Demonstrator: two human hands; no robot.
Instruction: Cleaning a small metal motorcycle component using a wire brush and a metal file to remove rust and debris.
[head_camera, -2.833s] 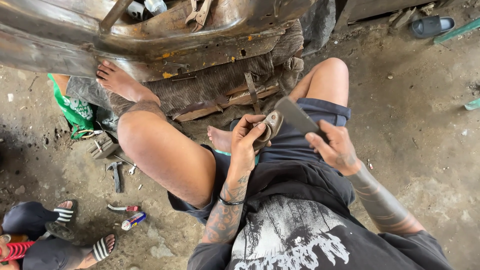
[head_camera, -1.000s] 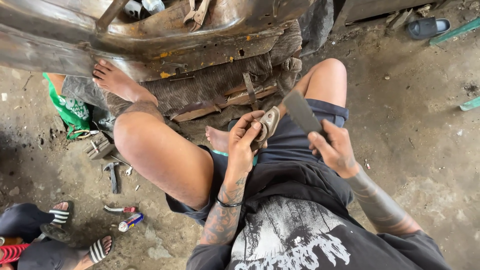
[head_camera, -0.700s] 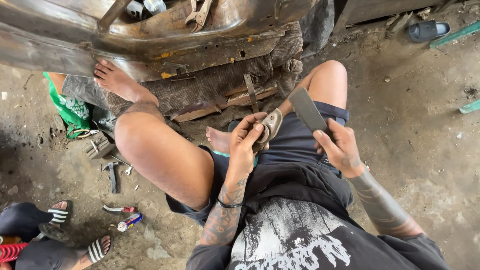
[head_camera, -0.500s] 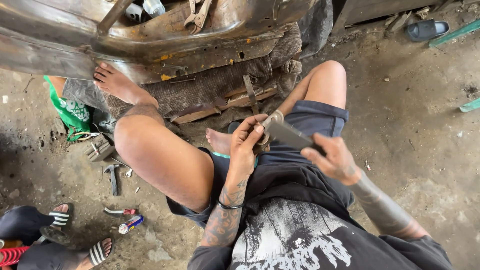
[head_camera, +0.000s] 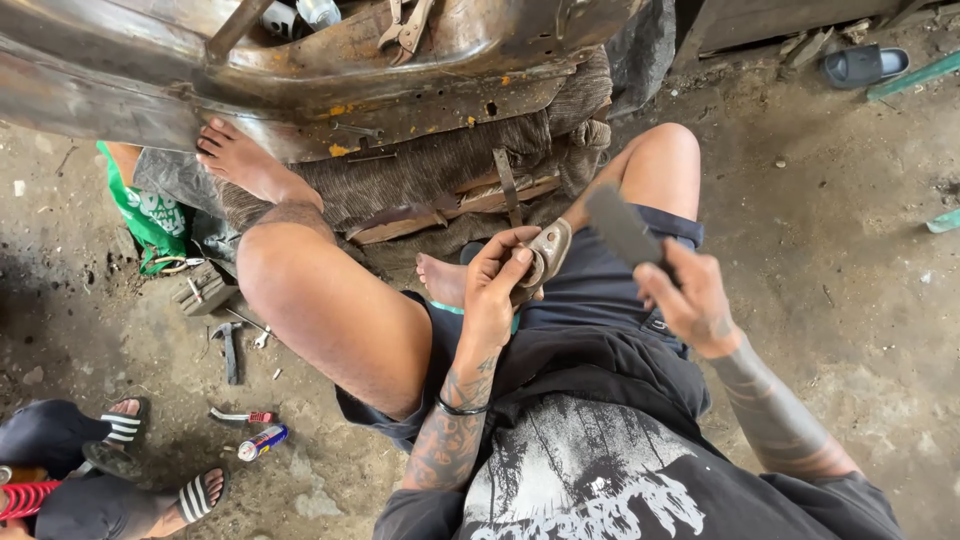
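Right now the left hand (head_camera: 495, 300) pinches a small worn metal bracket (head_camera: 545, 255) over the lap, its fingers (head_camera: 512, 262) curled around the near end with the thumb pressed on the face. The right hand (head_camera: 690, 300) is closed around the handle end of a dark flat file (head_camera: 620, 222), whose blade angles up and away, lifted just clear of the bracket rather than lying on it.

To do this stroke well, I judge that the bracket needs a firmer seat: braced against the thigh or the knee (head_camera: 665, 160) it would twist less than held in the air. The file should meet the piece flat, pushed along its length with even pressure, and the left fingertips should stay back from the edge being worked, since they sit close to the blade's path. The bare foot (head_camera: 440, 280) lies just below the bracket, so a slip downward is the risk to mind.

Loose tools, a small hammer (head_camera: 230, 350) and a little can (head_camera: 262, 442), lie on the dirt floor (head_camera: 850, 330) to the left, well apart from both hands.
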